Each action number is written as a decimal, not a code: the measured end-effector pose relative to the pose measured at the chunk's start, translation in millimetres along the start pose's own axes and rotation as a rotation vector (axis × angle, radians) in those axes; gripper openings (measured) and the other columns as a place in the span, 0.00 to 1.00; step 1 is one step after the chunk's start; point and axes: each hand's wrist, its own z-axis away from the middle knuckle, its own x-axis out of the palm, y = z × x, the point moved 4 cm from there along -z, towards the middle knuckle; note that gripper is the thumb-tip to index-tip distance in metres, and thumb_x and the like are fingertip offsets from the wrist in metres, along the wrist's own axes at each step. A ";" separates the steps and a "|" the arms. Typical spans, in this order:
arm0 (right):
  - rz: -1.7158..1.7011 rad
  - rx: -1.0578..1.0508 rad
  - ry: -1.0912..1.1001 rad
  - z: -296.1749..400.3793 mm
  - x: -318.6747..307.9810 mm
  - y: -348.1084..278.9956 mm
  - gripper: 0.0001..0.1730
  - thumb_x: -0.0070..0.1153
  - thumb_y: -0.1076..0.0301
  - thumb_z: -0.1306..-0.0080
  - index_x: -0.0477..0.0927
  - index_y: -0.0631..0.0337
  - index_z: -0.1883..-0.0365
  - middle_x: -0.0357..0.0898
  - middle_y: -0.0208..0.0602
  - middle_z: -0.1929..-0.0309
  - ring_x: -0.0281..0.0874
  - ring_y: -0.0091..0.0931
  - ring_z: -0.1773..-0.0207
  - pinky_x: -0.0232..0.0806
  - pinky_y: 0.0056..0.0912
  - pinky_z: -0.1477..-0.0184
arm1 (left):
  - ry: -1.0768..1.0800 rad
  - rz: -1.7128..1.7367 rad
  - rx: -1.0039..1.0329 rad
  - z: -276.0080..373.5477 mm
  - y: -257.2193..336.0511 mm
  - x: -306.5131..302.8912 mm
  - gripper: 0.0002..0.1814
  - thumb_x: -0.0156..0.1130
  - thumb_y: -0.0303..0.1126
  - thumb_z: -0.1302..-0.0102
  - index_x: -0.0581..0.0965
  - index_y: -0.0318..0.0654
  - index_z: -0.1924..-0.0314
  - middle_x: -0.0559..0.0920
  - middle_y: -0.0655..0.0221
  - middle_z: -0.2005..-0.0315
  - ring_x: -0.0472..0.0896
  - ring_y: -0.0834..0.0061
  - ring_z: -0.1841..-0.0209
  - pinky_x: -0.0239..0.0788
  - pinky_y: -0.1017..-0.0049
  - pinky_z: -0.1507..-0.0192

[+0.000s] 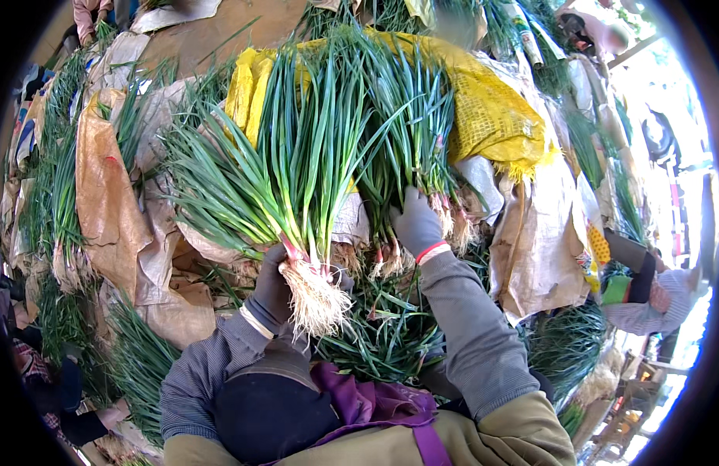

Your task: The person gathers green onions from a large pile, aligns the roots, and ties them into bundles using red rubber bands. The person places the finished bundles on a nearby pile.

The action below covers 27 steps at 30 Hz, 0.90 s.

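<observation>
My left hand (275,288), in a grey glove, is closed around the lower stems of a bunch of green onions (304,204). Its pale, stringy roots (315,300) hang beside the glove, and its long leaves fan out away from me. My right hand (417,224), gloved in grey with a red band at the wrist, reaches in at the base of a second bunch of green onions (409,134) lying on the pile. The fingertips are partly hidden among the stems, so whether they grip any does not show.
A yellow woven sack (490,110) lies behind the bunches. Loose green leaves (382,332) cover the area near my lap. Brown sacking (109,198) and more onions are at left; a pale sack (540,250) is at right. Other people work around the edges, one person (656,297) at right.
</observation>
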 end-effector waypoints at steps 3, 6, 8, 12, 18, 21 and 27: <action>-0.022 -0.042 -0.187 9.0 6.1 12.0 0.13 0.48 0.61 0.38 0.70 0.63 0.63 0.77 0.50 0.73 0.77 0.44 0.66 0.68 0.45 0.63 | 0.084 0.030 0.015 10.4 1.7 32.2 0.17 0.53 0.46 0.46 0.74 0.37 0.72 0.77 0.63 0.78 0.77 0.64 0.70 0.70 0.63 0.62; -0.469 -0.263 -0.266 47.4 -0.4 -40.2 0.12 0.49 0.60 0.37 0.73 0.60 0.65 0.77 0.45 0.71 0.77 0.38 0.68 0.69 0.40 0.65 | -0.082 -0.014 0.100 1.9 4.8 12.7 0.20 0.52 0.49 0.45 0.74 0.37 0.71 0.77 0.62 0.77 0.77 0.64 0.70 0.70 0.64 0.64; -0.482 -0.398 -0.412 65.9 -9.8 -79.7 0.15 0.44 0.57 0.35 0.73 0.59 0.63 0.77 0.46 0.71 0.77 0.40 0.67 0.68 0.41 0.63 | 0.100 -0.041 0.084 2.4 2.6 10.4 0.22 0.50 0.52 0.43 0.73 0.38 0.72 0.76 0.64 0.78 0.77 0.66 0.73 0.71 0.67 0.67; -0.486 -0.574 -0.270 66.4 -10.0 -80.6 0.15 0.43 0.56 0.35 0.73 0.60 0.65 0.76 0.45 0.72 0.75 0.42 0.67 0.67 0.43 0.65 | 0.107 -0.137 0.124 1.3 6.7 13.3 0.19 0.48 0.49 0.41 0.73 0.40 0.72 0.76 0.66 0.77 0.76 0.70 0.72 0.71 0.69 0.67; -0.407 -0.546 -0.207 61.1 -6.7 -71.1 0.12 0.45 0.60 0.36 0.71 0.61 0.69 0.73 0.48 0.77 0.73 0.45 0.71 0.66 0.44 0.70 | 0.146 -0.005 0.041 -0.6 -2.6 9.4 0.18 0.55 0.47 0.46 0.73 0.38 0.69 0.76 0.64 0.76 0.76 0.68 0.71 0.70 0.67 0.61; -0.331 -0.637 -0.266 77.6 -3.0 -79.7 0.09 0.46 0.63 0.39 0.72 0.58 0.66 0.76 0.44 0.73 0.77 0.40 0.68 0.67 0.44 0.68 | 0.121 -0.119 -0.015 1.7 -1.0 6.8 0.19 0.54 0.50 0.45 0.73 0.40 0.68 0.77 0.66 0.76 0.77 0.68 0.71 0.71 0.67 0.62; -0.235 -0.500 -0.319 52.7 0.8 -60.5 0.09 0.48 0.63 0.40 0.72 0.57 0.65 0.76 0.41 0.73 0.76 0.40 0.69 0.68 0.43 0.69 | 0.083 -0.045 -0.025 0.0 1.8 -0.6 0.17 0.54 0.46 0.45 0.72 0.38 0.69 0.75 0.65 0.76 0.76 0.68 0.71 0.71 0.67 0.63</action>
